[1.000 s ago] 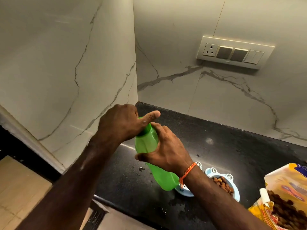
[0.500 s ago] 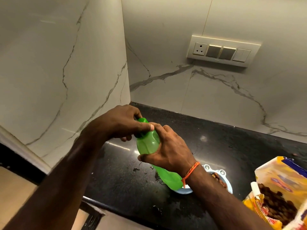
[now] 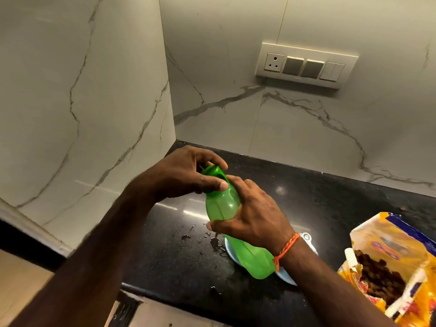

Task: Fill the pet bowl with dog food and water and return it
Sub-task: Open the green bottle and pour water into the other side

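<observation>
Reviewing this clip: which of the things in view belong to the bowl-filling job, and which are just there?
Part of the job:
- green bottle, held by the right hand; left hand at its cap
- pet bowl, mostly hidden behind bottle and arm
- open dog food bag

Just there:
- switch panel on the wall
- wet patches on the black counter

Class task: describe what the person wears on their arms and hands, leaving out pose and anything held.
Both forearms are bare, with no sleeves showing. The right wrist carries a thin orange thread bracelet with a knotted end. No rings, watch or gloves show on the left hand or right hand.
</observation>
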Motion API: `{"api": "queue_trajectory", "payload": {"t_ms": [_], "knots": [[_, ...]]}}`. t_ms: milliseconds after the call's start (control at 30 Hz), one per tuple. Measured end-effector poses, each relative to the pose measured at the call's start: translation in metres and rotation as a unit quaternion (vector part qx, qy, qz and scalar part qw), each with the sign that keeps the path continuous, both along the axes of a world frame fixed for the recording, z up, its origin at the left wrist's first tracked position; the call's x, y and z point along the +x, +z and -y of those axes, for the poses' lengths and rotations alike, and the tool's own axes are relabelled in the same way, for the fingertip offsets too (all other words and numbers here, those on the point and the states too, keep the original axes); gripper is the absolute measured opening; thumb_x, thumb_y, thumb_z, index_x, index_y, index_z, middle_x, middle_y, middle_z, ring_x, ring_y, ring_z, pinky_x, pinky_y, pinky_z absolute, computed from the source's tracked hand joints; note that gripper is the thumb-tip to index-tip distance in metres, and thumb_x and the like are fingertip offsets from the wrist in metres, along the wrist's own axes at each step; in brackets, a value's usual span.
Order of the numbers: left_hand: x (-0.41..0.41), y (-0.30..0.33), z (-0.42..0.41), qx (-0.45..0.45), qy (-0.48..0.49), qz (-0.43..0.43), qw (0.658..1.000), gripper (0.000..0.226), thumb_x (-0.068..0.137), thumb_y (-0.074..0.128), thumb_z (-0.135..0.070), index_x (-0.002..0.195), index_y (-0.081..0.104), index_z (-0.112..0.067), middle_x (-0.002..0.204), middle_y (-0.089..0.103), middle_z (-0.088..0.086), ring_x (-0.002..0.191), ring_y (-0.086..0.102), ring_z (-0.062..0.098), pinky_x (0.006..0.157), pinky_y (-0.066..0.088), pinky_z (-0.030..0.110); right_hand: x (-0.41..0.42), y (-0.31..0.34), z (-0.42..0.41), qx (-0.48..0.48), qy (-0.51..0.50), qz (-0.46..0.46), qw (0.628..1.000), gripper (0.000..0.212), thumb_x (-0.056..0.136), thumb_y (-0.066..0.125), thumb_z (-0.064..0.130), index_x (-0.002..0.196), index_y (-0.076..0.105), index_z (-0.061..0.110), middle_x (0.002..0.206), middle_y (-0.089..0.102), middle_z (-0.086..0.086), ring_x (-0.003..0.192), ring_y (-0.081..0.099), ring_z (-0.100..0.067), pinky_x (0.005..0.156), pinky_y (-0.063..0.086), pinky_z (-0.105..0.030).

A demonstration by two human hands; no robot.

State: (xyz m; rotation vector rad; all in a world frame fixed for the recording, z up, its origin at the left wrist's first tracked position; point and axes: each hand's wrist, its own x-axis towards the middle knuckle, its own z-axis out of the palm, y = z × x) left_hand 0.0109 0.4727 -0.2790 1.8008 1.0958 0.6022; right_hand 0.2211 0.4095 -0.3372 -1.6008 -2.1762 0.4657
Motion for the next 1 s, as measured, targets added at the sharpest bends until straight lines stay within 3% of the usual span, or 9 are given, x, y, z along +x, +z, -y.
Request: {"api": "queue_trajectory", "payload": {"t_ms": [167, 300, 367, 467, 567, 700, 1000], "knots": [[0.023, -0.019, 0.003, 0.008, 0.069, 0.072, 0.995, 0.047, 0.071, 0.085, -0.05, 0.111, 0.075, -0.027, 0.101, 0.073, 0.008, 0.09, 0.074, 0.024, 0.064, 0.061, 0.026, 0.017, 0.006, 0.004, -0.008, -0.019, 0.001, 1.0, 0.1, 0.062, 0.073, 0.08, 0.147, 0.032, 0.044, 0.105, 0.053, 0.009, 0.091, 0.053, -0.011, 0.077, 0.049, -0.031], [0.037, -0.038, -0.003, 0.084, 0.232, 0.091, 0.965, 0.051, 0.077, 0.073, -0.072, 0.096, 0.072, -0.024, 0.077, 0.069, 0.006, 0.078, 0.072, 0.031, 0.068, 0.064, 0.05, 0.031, 0.002, 0.01, -0.024, -0.041, 0.028, 0.998, 0.102, 0.062, 0.073, 0.08, 0.147, 0.034, 0.041, 0.11, 0.053, 0.01, 0.098, 0.053, -0.011, 0.082, 0.046, -0.029], [0.036, -0.041, -0.006, 0.088, 0.285, 0.122, 0.947, 0.052, 0.082, 0.068, -0.071, 0.091, 0.07, -0.02, 0.078, 0.07, 0.013, 0.072, 0.071, 0.031, 0.068, 0.063, 0.052, 0.039, -0.004, 0.015, -0.04, -0.053, 0.035, 0.997, 0.102, 0.061, 0.075, 0.079, 0.147, 0.034, 0.042, 0.112, 0.052, 0.011, 0.1, 0.053, -0.011, 0.085, 0.045, -0.028], [0.035, -0.044, -0.005, 0.036, 0.252, 0.165, 0.953, 0.039, 0.09, 0.071, -0.057, 0.096, 0.071, -0.018, 0.085, 0.074, 0.015, 0.064, 0.07, 0.016, 0.063, 0.063, 0.039, 0.053, -0.012, 0.024, -0.073, -0.08, 0.039, 0.993, 0.101, 0.061, 0.076, 0.077, 0.146, 0.033, 0.044, 0.114, 0.052, 0.011, 0.103, 0.052, -0.012, 0.086, 0.043, -0.028], [0.041, -0.06, -0.001, -0.016, 0.212, 0.163, 0.963, 0.038, 0.09, 0.073, -0.05, 0.103, 0.07, -0.015, 0.09, 0.074, 0.01, 0.073, 0.071, 0.015, 0.063, 0.062, 0.03, 0.065, -0.02, 0.032, -0.106, -0.103, 0.062, 0.987, 0.102, 0.059, 0.076, 0.077, 0.146, 0.034, 0.045, 0.116, 0.054, 0.01, 0.107, 0.055, -0.015, 0.089, 0.045, -0.031], [0.051, -0.089, 0.003, -0.067, 0.203, 0.143, 0.966, 0.042, 0.086, 0.079, -0.047, 0.111, 0.067, -0.015, 0.101, 0.073, 0.007, 0.09, 0.073, 0.02, 0.067, 0.064, 0.03, 0.076, -0.031, 0.041, -0.159, -0.12, 0.105, 0.974, 0.104, 0.057, 0.074, 0.08, 0.146, 0.033, 0.045, 0.125, 0.057, 0.004, 0.113, 0.057, -0.019, 0.095, 0.048, -0.034], [0.062, -0.137, 0.008, -0.116, 0.17, 0.078, 0.976, 0.038, 0.084, 0.082, -0.048, 0.108, 0.067, -0.022, 0.103, 0.072, 0.0, 0.094, 0.072, 0.016, 0.079, 0.066, 0.037, 0.085, -0.03, 0.044, -0.267, -0.128, 0.217, 0.93, 0.107, 0.056, 0.07, 0.085, 0.146, 0.027, 0.046, 0.119, 0.056, 0.001, 0.108, 0.056, -0.02, 0.088, 0.049, -0.034]]}}
